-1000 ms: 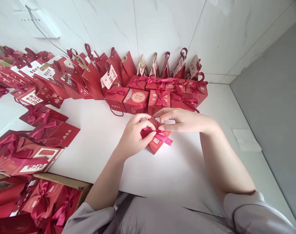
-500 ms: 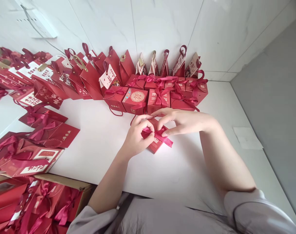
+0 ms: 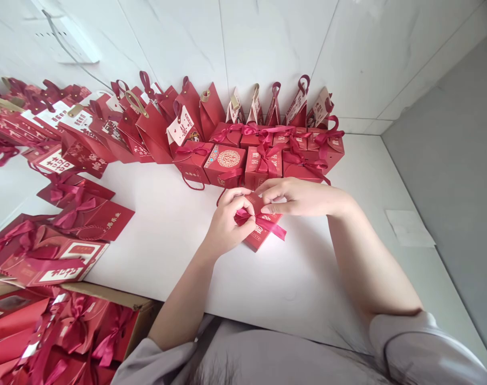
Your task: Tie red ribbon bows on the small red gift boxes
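A small red gift box [image 3: 259, 239] with pale printed characters rests on the white table in front of me. A dark pink ribbon [image 3: 273, 226] crosses its top, one tail trailing to the right. My left hand [image 3: 232, 220] pinches the ribbon between thumb and forefinger at the box's left side. At the upper right of the box is my right hand [image 3: 293, 197], its fingers bent, with thumb and forefinger near each other over the box. Whatever lies between those fingertips is too small to make out.
Finished-looking red boxes with bows [image 3: 263, 164] stand in rows behind, beside red bags [image 3: 155, 133] along the tiled wall. More boxes [image 3: 62, 256] lie at the left, above a cardboard carton [image 3: 107, 293] of red boxes. A white paper [image 3: 410, 228] lies at the right.
My right thumb and fingers have moved up and off the ribbon's right part, showing more of the box top. My left hand keeps its pinch. The view has shifted slightly.
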{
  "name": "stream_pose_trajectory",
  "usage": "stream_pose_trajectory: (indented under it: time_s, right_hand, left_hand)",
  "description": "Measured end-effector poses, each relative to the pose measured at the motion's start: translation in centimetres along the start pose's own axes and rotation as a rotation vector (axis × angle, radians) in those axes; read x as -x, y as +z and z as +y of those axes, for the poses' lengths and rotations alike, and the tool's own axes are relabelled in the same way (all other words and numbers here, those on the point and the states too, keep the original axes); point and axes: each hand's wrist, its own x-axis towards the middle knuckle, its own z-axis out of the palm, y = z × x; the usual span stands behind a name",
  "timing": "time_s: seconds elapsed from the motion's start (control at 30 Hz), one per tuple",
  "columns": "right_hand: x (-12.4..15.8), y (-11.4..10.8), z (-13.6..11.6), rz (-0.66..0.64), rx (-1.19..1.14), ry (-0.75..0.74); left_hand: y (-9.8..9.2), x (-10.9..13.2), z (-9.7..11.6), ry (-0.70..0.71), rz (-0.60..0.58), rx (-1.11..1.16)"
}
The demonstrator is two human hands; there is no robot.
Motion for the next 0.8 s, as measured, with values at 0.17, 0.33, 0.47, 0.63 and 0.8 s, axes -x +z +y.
stream_pose_trajectory:
  time_s: [0.17,0.33,0.47,0.63,0.8]
  right_hand:
    - [0.05,0.1,-0.06,0.016,0.015,0.015]
    - [0.09,0.03,-0.23,0.027,0.0,0.006]
    - [0.13,-0.08,-0.35,0.016,0.005,0.004]
    - [0.16,-0.1,-0.42,0.018,0.002,0.002]
    - [0.1,-0.02,-0.4,0.026,0.001,-0.016]
  left_hand:
    - [-0.1,-0.11,-0.08,0.011,-0.005,-0.001]
    - [-0.16,-0.15,-0.07,-0.002,-0.02,0.016]
    - [-0.07,-0.17,-0.05,0.002,-0.022,0.024]
    - [0.0,-0.19,-0.06,0.004,-0.015,0.027]
    - [0.0,-0.22,-0.02,0.019,-0.004,0.01]
